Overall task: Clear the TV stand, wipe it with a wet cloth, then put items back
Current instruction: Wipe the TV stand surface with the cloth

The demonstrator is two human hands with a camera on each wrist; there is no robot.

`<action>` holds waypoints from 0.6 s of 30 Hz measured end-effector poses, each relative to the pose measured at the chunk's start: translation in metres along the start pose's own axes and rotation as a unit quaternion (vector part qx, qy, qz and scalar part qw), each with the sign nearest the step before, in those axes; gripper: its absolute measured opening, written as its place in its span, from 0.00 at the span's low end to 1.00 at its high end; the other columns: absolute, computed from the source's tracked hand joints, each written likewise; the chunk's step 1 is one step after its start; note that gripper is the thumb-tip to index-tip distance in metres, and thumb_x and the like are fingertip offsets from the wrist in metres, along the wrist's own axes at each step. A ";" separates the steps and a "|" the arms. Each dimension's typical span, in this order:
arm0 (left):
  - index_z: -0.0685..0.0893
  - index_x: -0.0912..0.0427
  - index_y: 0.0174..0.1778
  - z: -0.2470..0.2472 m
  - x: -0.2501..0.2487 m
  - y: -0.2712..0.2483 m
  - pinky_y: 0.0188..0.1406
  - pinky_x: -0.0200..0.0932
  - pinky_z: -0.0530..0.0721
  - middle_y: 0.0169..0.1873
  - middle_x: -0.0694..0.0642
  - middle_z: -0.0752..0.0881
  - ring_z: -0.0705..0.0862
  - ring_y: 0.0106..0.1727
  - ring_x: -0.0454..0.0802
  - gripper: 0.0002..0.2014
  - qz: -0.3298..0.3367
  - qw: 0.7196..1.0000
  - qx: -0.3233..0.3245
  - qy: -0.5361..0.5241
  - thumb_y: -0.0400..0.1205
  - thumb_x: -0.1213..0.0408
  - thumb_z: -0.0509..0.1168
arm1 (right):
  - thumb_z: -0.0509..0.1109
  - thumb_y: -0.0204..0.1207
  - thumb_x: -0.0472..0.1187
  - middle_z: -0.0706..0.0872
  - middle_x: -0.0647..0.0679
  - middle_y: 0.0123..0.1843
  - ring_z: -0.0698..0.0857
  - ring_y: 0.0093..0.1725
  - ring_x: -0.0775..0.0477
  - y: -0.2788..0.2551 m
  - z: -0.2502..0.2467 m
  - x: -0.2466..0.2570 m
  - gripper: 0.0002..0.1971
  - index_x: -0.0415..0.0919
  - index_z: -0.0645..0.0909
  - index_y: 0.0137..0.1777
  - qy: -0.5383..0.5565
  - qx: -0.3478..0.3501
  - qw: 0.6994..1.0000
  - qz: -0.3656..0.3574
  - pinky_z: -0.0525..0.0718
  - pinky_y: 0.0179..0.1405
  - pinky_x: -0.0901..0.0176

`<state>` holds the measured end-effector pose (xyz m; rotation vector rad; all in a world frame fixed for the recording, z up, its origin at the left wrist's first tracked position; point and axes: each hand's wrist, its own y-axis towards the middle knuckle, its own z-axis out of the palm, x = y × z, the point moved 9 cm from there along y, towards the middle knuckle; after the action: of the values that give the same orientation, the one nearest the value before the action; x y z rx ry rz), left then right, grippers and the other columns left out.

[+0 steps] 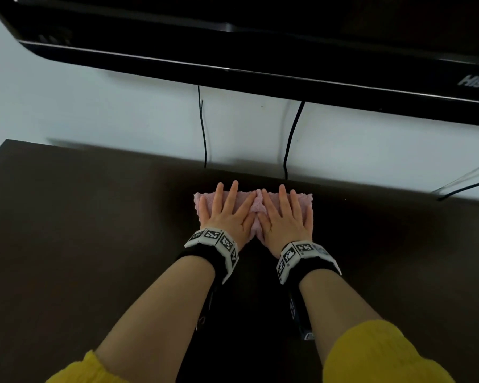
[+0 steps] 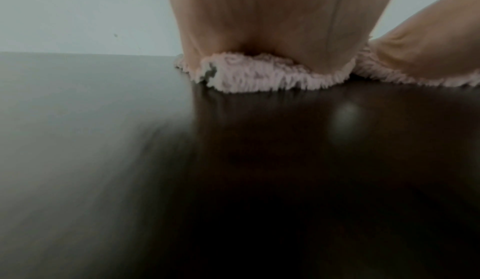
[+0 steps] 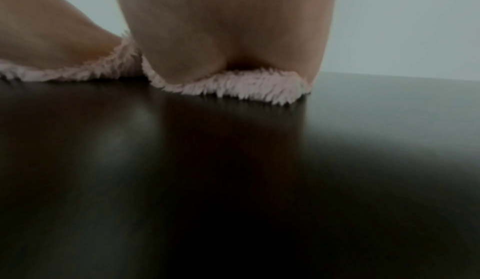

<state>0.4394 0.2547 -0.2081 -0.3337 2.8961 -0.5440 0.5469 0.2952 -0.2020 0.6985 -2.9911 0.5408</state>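
A fluffy pink cloth [image 1: 256,207] lies flat on the dark brown TV stand [image 1: 94,230], near its back edge. My left hand [image 1: 227,210] presses on the cloth's left half with straight, spread fingers. My right hand [image 1: 285,214] presses flat on the right half the same way, thumbs almost meeting in the middle. In the left wrist view the heel of my left hand [image 2: 272,20] bears down on the cloth's fuzzy edge [image 2: 259,76]. The right wrist view shows my right hand [image 3: 228,26] on the cloth [image 3: 241,84] likewise. Most of the cloth is hidden under the palms.
A black television [image 1: 260,51] hangs on the pale wall above the stand. Two black cables [image 1: 203,128] [image 1: 292,139] drop from it behind the stand's back edge, and another cable [image 1: 465,189] runs at the far right. The stand's left end [image 1: 6,153] is in view.
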 end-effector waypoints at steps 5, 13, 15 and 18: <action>0.35 0.31 0.79 -0.017 0.007 0.030 0.77 0.67 0.37 0.83 0.47 0.35 0.35 0.83 0.58 0.27 -0.010 0.999 -0.037 -0.008 0.85 0.41 0.38 | 0.43 0.81 0.64 0.34 0.52 0.85 0.35 0.84 0.47 0.040 -0.014 -0.011 0.31 0.65 0.36 0.81 0.007 0.002 0.999 -0.037 0.36 0.81 0.38; 0.38 0.30 0.79 -0.005 -0.001 0.063 0.75 0.75 0.35 0.83 0.47 0.35 0.31 0.82 0.60 0.35 0.024 0.999 -0.012 0.040 0.72 0.34 0.22 | 0.43 0.79 0.68 0.39 0.53 0.86 0.36 0.84 0.49 0.051 -0.022 -0.043 0.31 0.67 0.42 0.81 0.034 -0.010 0.998 -0.058 0.37 0.81 0.41; 0.37 0.30 0.79 -0.015 -0.012 0.061 0.75 0.71 0.33 0.83 0.47 0.35 0.32 0.83 0.58 0.29 0.016 0.999 -0.022 0.019 0.79 0.36 0.27 | 0.44 0.79 0.68 0.39 0.53 0.86 0.36 0.84 0.48 0.049 -0.023 -0.054 0.31 0.67 0.43 0.81 0.037 -0.014 0.998 -0.053 0.37 0.81 0.41; 0.38 0.30 0.79 -0.020 -0.032 0.061 0.76 0.67 0.32 0.83 0.47 0.36 0.34 0.83 0.57 0.27 0.021 0.999 -0.035 0.003 0.83 0.38 0.35 | 0.44 0.79 0.68 0.39 0.52 0.86 0.36 0.84 0.48 0.042 -0.024 -0.074 0.31 0.66 0.43 0.81 0.032 -0.019 0.999 -0.037 0.36 0.82 0.41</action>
<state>0.4549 0.3243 -0.2086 -0.2809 2.9258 -0.4382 0.5939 0.3704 -0.2008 0.7689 -2.8956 0.4912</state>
